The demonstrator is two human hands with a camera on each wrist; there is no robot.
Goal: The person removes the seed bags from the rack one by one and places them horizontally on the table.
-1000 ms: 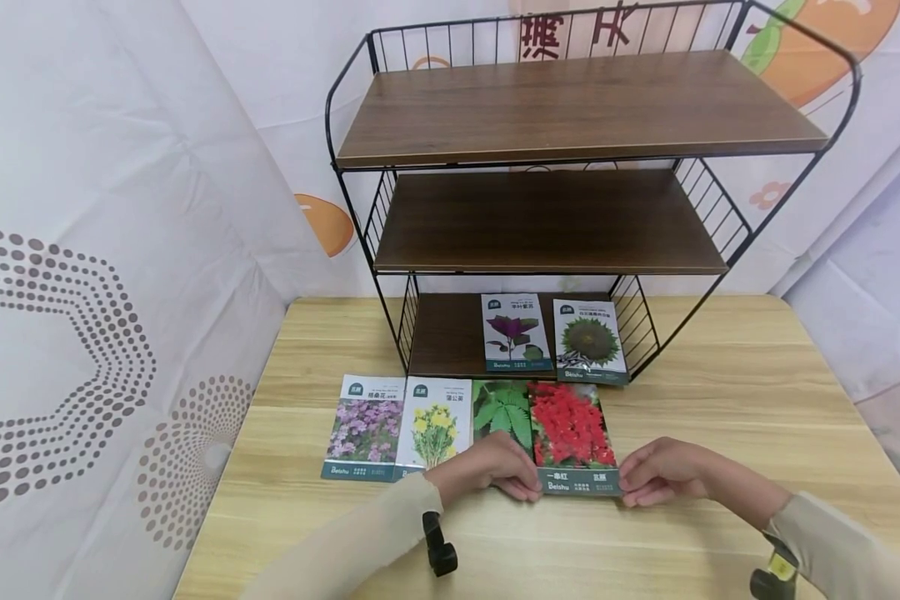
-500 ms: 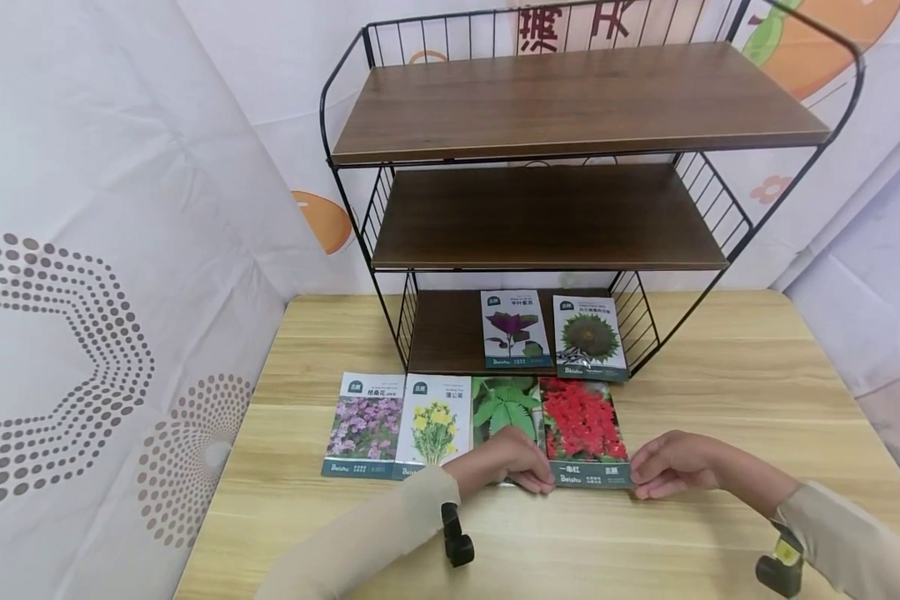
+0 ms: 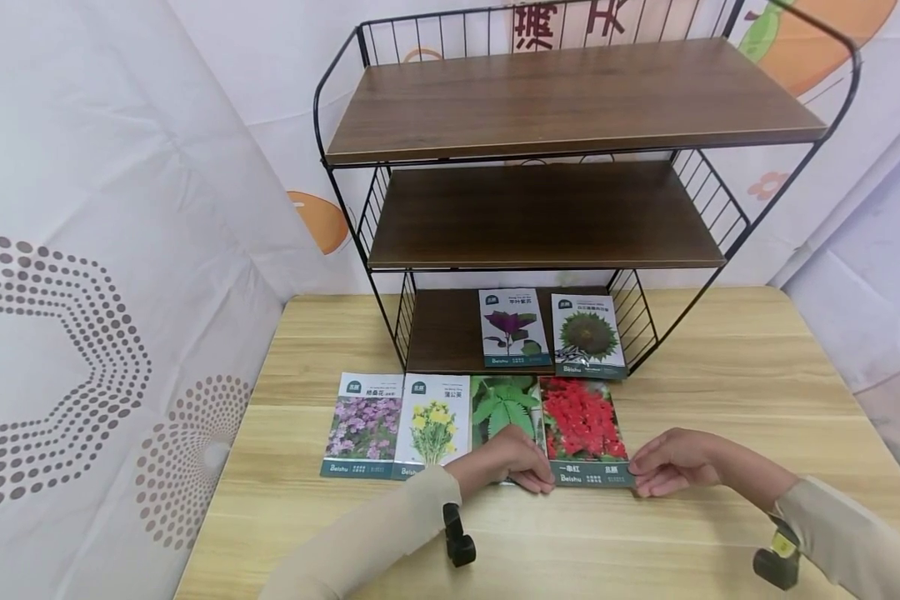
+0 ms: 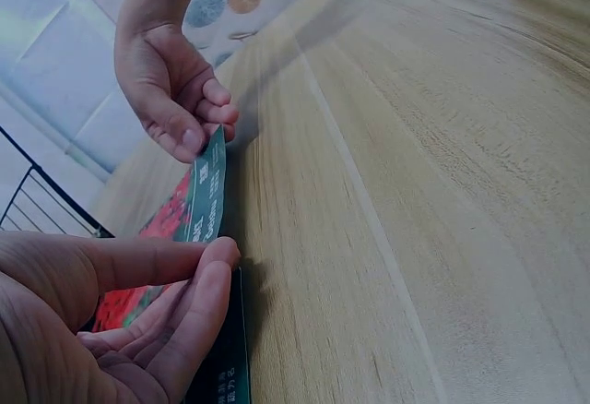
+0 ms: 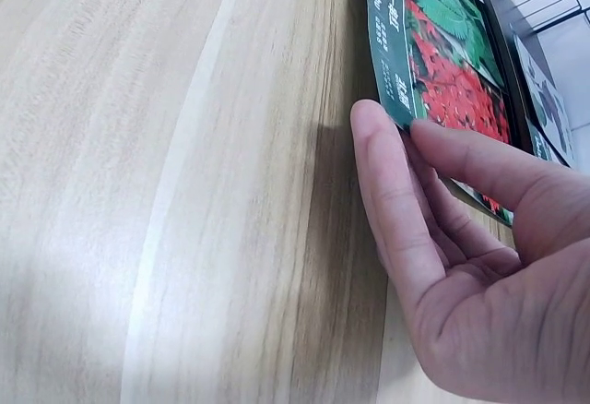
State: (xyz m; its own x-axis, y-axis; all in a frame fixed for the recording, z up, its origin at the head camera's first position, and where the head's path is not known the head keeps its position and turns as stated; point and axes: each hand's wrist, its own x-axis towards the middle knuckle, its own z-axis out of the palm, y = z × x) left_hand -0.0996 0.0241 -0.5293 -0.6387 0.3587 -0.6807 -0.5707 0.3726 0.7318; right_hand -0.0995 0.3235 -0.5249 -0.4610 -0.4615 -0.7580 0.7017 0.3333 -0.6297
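A seed packet with red flowers [image 3: 583, 423] lies at the right end of a row on the table, its bottom edge toward me. My left hand [image 3: 512, 458] pinches its lower left corner, partly covering the green-leaf seed packet [image 3: 504, 404] beside it. Thumb and fingers of my right hand [image 3: 673, 462] pinch the lower right corner. In the right wrist view, the bottom edge of the red-flower packet [image 5: 392, 53] is raised a little off the wood. Further left are a yellow-flower packet [image 3: 432, 425] and a purple-flower packet [image 3: 363, 427].
A three-tier rack with brown boards [image 3: 547, 217] and black wire sides stands behind the row. Its lowest board holds a purple-leaf packet [image 3: 515, 327] and a sunflower packet [image 3: 588, 336], which overhangs the front edge. Patterned white cloth [image 3: 120, 167] hangs around the wooden table [image 3: 720, 350].
Both hands have shifted the red-flower packet slightly to the right, uncovering more of the green-leaf packet. Over the last half second the hands and packet have stayed nearly still.
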